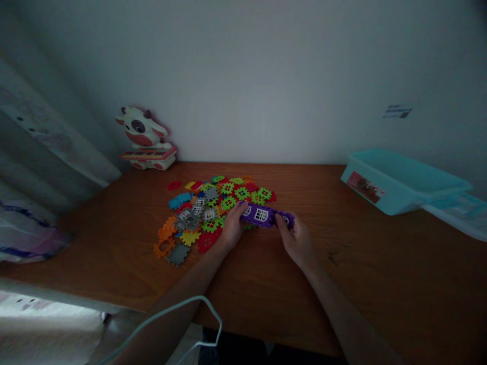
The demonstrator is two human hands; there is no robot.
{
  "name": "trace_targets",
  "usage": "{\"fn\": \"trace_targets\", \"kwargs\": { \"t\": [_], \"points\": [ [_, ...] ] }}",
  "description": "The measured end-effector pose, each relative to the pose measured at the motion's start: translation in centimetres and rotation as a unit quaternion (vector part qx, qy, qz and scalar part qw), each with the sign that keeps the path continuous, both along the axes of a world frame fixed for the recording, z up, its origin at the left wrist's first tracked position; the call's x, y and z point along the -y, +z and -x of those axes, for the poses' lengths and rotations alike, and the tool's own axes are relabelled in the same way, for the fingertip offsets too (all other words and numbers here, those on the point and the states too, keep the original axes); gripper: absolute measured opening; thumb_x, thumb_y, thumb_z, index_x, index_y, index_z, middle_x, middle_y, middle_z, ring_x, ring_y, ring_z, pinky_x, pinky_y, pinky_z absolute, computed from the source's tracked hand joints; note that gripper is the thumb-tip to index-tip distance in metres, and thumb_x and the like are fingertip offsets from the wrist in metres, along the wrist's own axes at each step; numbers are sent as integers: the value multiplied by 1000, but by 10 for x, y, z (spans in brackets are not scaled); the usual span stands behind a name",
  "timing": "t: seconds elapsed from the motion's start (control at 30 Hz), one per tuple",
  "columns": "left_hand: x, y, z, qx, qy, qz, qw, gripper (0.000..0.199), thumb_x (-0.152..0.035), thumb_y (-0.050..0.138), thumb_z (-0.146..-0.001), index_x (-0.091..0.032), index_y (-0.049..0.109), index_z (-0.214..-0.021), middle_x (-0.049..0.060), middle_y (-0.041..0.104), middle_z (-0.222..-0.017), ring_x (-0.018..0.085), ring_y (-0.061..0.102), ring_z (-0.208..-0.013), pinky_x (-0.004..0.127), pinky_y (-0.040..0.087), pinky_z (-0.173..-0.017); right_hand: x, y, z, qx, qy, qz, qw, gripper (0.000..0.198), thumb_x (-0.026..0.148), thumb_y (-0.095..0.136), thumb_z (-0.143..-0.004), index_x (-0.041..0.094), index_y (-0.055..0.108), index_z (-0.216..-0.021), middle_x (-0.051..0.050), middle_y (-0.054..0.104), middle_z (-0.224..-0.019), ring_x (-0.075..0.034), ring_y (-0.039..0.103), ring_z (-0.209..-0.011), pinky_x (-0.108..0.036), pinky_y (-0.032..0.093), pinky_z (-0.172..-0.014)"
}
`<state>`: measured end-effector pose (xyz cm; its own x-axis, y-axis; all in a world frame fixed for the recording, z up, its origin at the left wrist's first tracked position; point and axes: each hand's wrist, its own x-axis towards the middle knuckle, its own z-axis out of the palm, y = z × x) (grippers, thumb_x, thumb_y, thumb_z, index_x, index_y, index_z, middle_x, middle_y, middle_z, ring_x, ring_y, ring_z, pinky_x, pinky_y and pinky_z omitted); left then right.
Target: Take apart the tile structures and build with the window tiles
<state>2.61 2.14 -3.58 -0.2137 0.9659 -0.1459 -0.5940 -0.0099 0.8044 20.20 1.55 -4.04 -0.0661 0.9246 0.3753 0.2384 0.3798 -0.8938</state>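
Observation:
A row of purple interlocking tiles (pixel 261 215) with white window inserts is held up in front of me above the table. Gripping its left end is my left hand (pixel 233 226), thumb on top. My right hand (pixel 296 239) is closed on the right end, its thumb pressing near a tile with a window. Just behind and left of my left hand spreads a pile of loose interlocking tiles (pixel 209 193) in green, grey, orange, red, yellow and blue. The fingers beneath the purple row are hidden.
A toy cow with a keyboard (pixel 149 141) stands at the back left. At the right is a teal plastic bin (pixel 399 185), with a translucent lid (pixel 460 210) beside it. A pale cable (pixel 178 305) crosses the foreground. A plastic bag (pixel 28 230) lies at the left.

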Motion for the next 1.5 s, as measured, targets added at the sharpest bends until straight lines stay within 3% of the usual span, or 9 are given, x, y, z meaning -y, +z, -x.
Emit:
{"fn": "trace_targets", "kwargs": {
  "t": [0.13,0.3,0.5,0.57,0.7,0.9,1.07,1.27,1.5],
  "points": [
    [1,-6,-3,0,-11,3,1000,35,-42,83,-62,-17,63,-76,-2,61,-72,12,58,-67,21,48,-58,-1,1,-2,-13,5,27,1000,33,54,54,-92,23,58,-84,-1,64,-64,-19,61,-59,-30,47,-57],
    [2,-9,-4,-40,-28,6,999,40,-48,82,-64,-18,63,-80,0,64,-77,14,61,-71,23,50,-62,-5,0,-3,-27,-4,44,999,35,58,57,-89,24,56,-80,0,61,-64,-18,58,-58,-30,47,-55],
    [14,5,-6,-130,-66,-78,986,52,-49,76,-76,-29,57,-120,2,64,-105,18,65,-89,29,56,-74,-10,-1,-1,-153,-10,94,984,41,55,66,-83,24,60,-108,-4,67,-93,-16,60,-67,-29,52,-56],
    [16,9,-5,-185,-65,-126,973,45,-41,80,-75,-27,62,-114,4,65,-108,18,64,-97,31,54,-85,-11,-4,-1,-194,-2,112,975,39,52,69,-82,26,61,-109,-4,67,-101,-18,62,-75,-29,53,-56],
    [15,12,0,-264,-57,-196,943,22,-31,83,-73,-21,72,-89,9,67,-114,24,59,-115,38,43,-105,-14,-9,-4,-254,13,145,956,33,48,75,-77,25,65,-98,-1,66,-91,-18,64,-78,-31,56,-65],
    [15,14,7,-345,-70,-235,906,18,-27,81,-75,-26,77,-93,9,67,-122,27,59,-118,47,43,-106,-15,-9,-4,-271,36,170,947,36,49,77,-73,24,65,-96,-4,69,-94,-23,67,-86,-36,58,-71],
    [17,20,6,-306,-78,-219,923,19,-21,85,-70,-26,80,-87,10,68,-120,26,63,-114,47,44,-107,-16,-13,-2,-266,23,170,948,34,51,74,-77,24,67,-97,-4,71,-95,-23,68,-89,-35,58,-70],
    [19,24,3,-275,-74,-184,941,23,-13,90,-58,-25,79,-75,9,76,-98,25,69,-100,45,45,-106,-19,-17,-2,-264,4,167,950,36,55,73,-78,24,68,-93,-4,71,-94,-22,68,-89,-36,58,-76],
    [20,21,2,-315,-78,-211,922,18,-18,83,-70,-24,78,-85,9,75,-106,24,68,-102,43,47,-102,-19,-22,-1,-227,-7,160,961,41,59,70,-79,23,67,-98,-4,70,-94,-22,68,-88,-36,58,-75]
  ]
}}
